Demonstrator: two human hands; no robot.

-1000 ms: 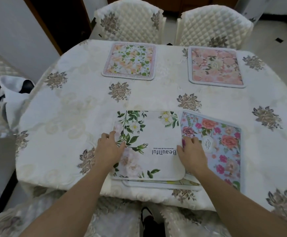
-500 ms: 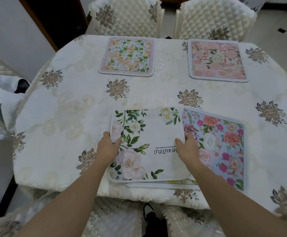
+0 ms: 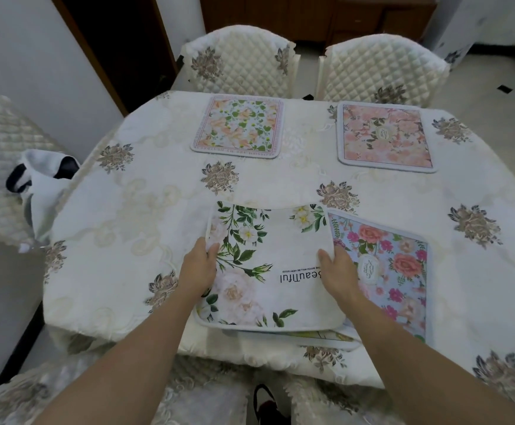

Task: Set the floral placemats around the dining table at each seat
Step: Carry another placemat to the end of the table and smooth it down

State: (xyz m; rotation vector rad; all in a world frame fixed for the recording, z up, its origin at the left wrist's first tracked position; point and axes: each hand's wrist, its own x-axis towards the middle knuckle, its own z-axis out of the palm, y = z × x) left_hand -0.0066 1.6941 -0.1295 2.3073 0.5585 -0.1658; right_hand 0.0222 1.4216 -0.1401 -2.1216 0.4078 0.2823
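A white placemat with green leaves and the word "Beautiful" (image 3: 274, 259) is at the near edge of the dining table (image 3: 145, 210). My left hand (image 3: 198, 269) grips its left side and my right hand (image 3: 337, 273) grips its right side; its far edge is raised off the cloth. Under its near edge another mat (image 3: 320, 336) peeks out. A blue mat with pink roses (image 3: 391, 271) lies to the right, partly under the white one. Across the table lie a peach-and-green mat (image 3: 238, 126) and a pink mat (image 3: 385, 137).
Two quilted cream chairs (image 3: 237, 61) (image 3: 381, 69) stand at the far side, one behind each far mat. Another chair (image 3: 1, 154) is at the left with a black-and-white cloth (image 3: 40, 185) on it. A dark doorway is at the back left.
Both hands have closed on the white mat's sides and its far edge has lifted from the table. The view has pulled back, showing more of the far chairs.
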